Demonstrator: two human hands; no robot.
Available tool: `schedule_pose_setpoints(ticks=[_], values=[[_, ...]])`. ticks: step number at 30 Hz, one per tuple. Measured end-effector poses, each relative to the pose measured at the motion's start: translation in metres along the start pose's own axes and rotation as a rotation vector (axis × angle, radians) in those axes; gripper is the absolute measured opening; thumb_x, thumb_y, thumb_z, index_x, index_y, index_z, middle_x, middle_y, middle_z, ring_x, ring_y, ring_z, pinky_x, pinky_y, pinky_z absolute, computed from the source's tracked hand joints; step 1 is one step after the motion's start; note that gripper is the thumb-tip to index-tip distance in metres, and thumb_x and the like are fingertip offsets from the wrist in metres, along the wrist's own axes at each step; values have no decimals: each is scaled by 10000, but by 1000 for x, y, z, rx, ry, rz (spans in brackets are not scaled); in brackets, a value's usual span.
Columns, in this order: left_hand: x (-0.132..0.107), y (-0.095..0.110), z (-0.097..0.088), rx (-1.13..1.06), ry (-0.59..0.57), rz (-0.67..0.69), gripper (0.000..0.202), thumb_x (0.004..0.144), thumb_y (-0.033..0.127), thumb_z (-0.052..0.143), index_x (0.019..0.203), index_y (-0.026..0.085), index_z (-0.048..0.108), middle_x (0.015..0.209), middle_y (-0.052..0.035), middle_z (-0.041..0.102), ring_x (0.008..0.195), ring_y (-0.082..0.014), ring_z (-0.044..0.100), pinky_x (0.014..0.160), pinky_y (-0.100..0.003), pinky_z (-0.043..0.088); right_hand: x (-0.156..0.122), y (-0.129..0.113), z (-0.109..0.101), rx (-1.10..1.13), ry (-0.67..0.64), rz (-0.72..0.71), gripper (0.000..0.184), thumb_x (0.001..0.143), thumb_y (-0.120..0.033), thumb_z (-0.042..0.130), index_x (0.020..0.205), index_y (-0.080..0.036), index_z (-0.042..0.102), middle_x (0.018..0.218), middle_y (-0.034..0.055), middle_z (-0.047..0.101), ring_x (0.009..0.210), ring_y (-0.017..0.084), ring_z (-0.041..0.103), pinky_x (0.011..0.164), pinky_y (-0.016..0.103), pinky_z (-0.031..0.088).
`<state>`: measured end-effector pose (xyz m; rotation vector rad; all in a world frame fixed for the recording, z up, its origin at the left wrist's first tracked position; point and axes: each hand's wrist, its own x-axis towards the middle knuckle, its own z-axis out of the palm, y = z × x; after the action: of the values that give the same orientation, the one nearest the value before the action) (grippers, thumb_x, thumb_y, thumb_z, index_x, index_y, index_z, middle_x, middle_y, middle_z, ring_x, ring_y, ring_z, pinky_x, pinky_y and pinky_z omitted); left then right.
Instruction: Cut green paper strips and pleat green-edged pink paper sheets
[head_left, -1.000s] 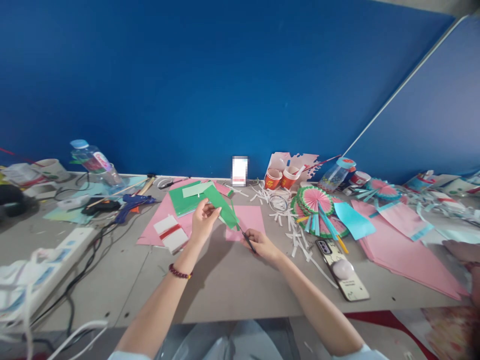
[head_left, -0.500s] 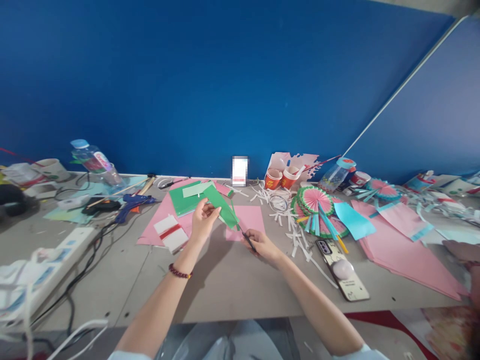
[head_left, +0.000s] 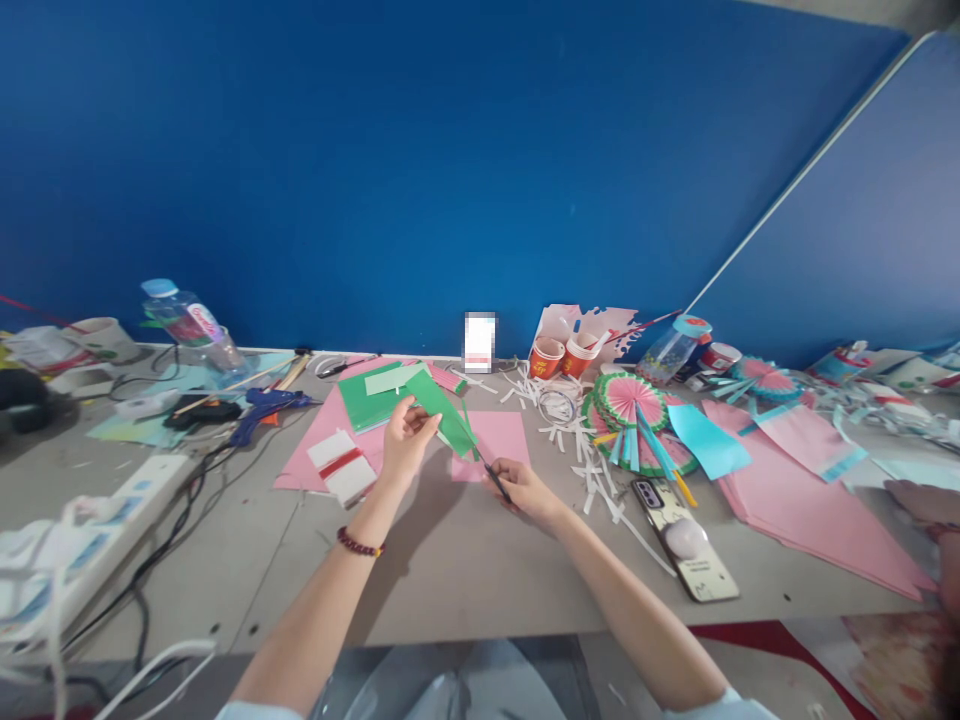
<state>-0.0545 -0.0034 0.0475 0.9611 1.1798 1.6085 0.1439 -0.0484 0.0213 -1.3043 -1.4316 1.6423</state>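
My left hand point(head_left: 405, 445) is closed on a green sheet of paper point(head_left: 448, 413), held up just above the table. My right hand point(head_left: 521, 488) grips a small pair of dark scissors point(head_left: 495, 480) whose tip meets the sheet's lower right edge. Under the sheet lies a pink square of paper point(head_left: 499, 440). A beaded bracelet point(head_left: 358, 545) sits on my left wrist.
The table point(head_left: 450, 570) holds green and pink sheets point(head_left: 364, 405), a white card with a red band point(head_left: 341, 465), white paper strips point(head_left: 581, 445), folded paper fans point(head_left: 634, 410), red cups point(head_left: 562, 355), a phone point(head_left: 682, 540), a water bottle point(head_left: 187, 320), a glue gun point(head_left: 262, 408). Another person's hand point(head_left: 926, 500) shows at right.
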Motion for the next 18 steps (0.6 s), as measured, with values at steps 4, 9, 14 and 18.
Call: schedule_pose_setpoints(ticks=[4,9,14,18], values=[[0,2,1,1,-8,-9,629,566,351,801,1100,178,520,794,-5,616,726,-145,612,694,-308,524,1,2,-1,8,-9,-5,410,690,-552,670,719,-194,472,455,-109,380,346,33,295,358,180,183],[-2,5,1,-1,-2,-19,613,570,342,800,1090,178,520,791,-4,616,721,-144,610,699,-313,525,1,2,-1,-3,-5,7,417,681,-551,683,722,-193,474,459,-106,387,347,33,300,360,179,182],[-2,4,1,-9,-3,-19,620,569,340,804,1094,177,517,801,-7,617,723,-144,612,690,-307,528,2,3,-1,9,-2,0,414,689,-550,678,723,-194,470,452,-109,379,347,32,290,361,176,173],[0,2,0,-11,-5,-7,623,570,347,803,1097,179,516,796,-3,616,714,-137,610,682,-301,527,1,1,0,-5,10,12,418,677,-546,687,715,-194,466,449,-109,384,348,29,286,362,173,165]])
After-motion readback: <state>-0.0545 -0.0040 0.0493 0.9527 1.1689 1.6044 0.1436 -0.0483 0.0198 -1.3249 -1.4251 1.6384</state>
